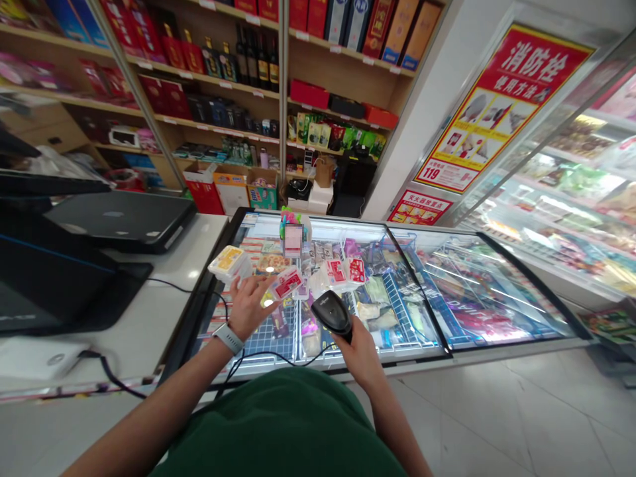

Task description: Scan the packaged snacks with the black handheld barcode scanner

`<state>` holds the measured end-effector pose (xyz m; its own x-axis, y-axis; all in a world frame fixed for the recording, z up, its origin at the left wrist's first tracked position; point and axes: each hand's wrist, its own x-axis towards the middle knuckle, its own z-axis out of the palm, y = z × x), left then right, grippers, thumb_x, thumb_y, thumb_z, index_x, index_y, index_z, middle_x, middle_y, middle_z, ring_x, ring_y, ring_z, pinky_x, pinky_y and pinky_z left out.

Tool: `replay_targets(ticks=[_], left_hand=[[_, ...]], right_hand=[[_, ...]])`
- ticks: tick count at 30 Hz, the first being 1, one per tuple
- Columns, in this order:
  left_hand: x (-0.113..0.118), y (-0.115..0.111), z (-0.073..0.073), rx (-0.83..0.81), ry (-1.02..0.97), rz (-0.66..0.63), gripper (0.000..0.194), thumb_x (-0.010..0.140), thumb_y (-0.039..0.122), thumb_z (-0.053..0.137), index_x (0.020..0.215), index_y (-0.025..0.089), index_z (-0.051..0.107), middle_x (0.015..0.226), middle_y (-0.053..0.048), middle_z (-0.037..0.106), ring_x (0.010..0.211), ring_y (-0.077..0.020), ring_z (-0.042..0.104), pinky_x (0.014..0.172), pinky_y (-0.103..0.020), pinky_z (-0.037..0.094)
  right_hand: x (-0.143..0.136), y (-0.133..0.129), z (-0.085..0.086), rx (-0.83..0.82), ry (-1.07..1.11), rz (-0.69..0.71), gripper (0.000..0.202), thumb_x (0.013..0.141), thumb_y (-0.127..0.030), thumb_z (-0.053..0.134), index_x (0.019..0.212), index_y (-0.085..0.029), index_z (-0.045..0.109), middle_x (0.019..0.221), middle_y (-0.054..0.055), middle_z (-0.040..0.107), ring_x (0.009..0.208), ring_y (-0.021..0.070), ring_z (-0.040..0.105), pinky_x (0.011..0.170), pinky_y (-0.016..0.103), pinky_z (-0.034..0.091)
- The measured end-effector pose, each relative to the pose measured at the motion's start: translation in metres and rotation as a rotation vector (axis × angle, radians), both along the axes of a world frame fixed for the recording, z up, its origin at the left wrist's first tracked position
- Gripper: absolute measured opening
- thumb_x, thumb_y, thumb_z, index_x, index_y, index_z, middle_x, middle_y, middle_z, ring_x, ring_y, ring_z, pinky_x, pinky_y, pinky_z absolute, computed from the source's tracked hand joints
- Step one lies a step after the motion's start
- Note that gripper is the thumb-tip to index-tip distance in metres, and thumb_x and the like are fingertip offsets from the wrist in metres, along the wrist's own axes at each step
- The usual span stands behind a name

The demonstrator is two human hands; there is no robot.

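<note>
My right hand (362, 351) is wrapped round the handle of a black barcode scanner (332, 313), its head held over the freezer's glass lid. My left hand (252, 306), with a watch on the wrist, is open with fingers apart. Between the left hand and the scanner is a pack with a red and white label (287, 283); whether the fingertips touch it I cannot tell. A white pack with a yellow top (229, 262) sits just beyond the left fingers. Farther right, white packs with red labels (342, 270) stand together on the glass.
The chest freezer (442, 291) shows frozen goods in baskets under its glass. Black cable (288, 358) loops across it near my body. A counter (189, 291) on the left carries black equipment (124, 218). Behind are bottle shelves (218, 59) and a colourful item (291, 222).
</note>
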<state>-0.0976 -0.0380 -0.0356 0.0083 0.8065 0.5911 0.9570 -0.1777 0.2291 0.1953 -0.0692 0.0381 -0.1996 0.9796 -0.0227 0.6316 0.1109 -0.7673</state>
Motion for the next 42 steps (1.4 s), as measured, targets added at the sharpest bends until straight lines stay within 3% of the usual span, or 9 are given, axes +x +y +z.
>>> replay_targets(ticks=[9, 42], left_hand=[[0.004, 0.003, 0.008, 0.028, 0.011, -0.033, 0.051, 0.080, 0.047, 0.063, 0.125, 0.025, 0.057, 0.113, -0.010, 0.063, 0.108, -0.0261, 0.057, 0.110, -0.048, 0.017], [0.007, 0.003, 0.011, 0.001, -0.029, -0.013, 0.046, 0.080, 0.043, 0.063, 0.123, 0.027, 0.058, 0.112, -0.009, 0.064, 0.109, -0.0267, 0.057, 0.111, -0.050, 0.016]], right_hand=[[-0.001, 0.000, 0.002, 0.010, 0.006, 0.011, 0.026, 0.080, -0.021, 0.057, 0.105, -0.016, 0.056, 0.099, 0.009, 0.063, 0.094, 0.0251, 0.060, 0.080, 0.034, 0.045], [-0.003, 0.005, 0.002, -0.013, 0.029, 0.035, 0.025, 0.081, -0.021, 0.060, 0.105, -0.016, 0.056, 0.097, 0.008, 0.064, 0.092, 0.0233, 0.060, 0.080, 0.034, 0.045]])
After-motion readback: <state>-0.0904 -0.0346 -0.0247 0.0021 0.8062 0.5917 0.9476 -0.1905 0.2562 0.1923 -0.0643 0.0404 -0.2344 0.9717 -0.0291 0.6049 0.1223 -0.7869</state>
